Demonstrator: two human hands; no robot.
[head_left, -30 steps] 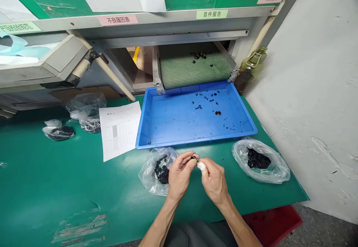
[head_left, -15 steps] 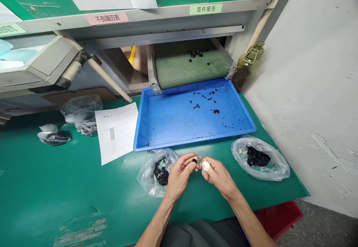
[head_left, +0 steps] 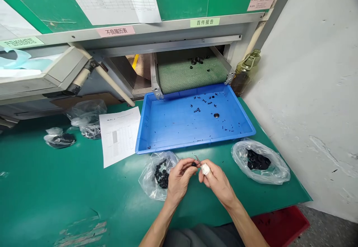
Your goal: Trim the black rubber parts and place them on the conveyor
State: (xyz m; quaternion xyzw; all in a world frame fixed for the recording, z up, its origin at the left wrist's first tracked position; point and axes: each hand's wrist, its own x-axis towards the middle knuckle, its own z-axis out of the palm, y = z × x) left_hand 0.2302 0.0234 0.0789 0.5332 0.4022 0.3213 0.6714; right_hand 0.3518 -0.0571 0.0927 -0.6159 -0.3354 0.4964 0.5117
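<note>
My left hand (head_left: 180, 176) pinches a small black round part (head_left: 194, 164) between thumb and fingers. My right hand (head_left: 216, 180) is closed on a thin metal tool with a fine tip (head_left: 197, 160), which points up and left beside the part; its exact kind does not show. White wrapping (head_left: 205, 169) covers my right thumb. Just left of my left hand lies an open clear plastic bag (head_left: 148, 176) with small black parts (head_left: 162, 178) in it. Farther right is another clear bag (head_left: 276, 174) holding black pieces (head_left: 257, 160).
A blue tray (head_left: 170, 148) with black scraps and a black ring (head_left: 216, 115) stands under a green conveyor belt (head_left: 184, 75) carrying black parts. A printed sheet (head_left: 120, 146) and bagged parts (head_left: 60, 139) lie left. A bottle (head_left: 247, 70) stands by the wall; a red bin (head_left: 285, 226) sits below.
The view has tilted slightly upward and shifted a little. The tool's tip has lifted slightly away from the black part, and my right hand has drawn a little apart from my left.
</note>
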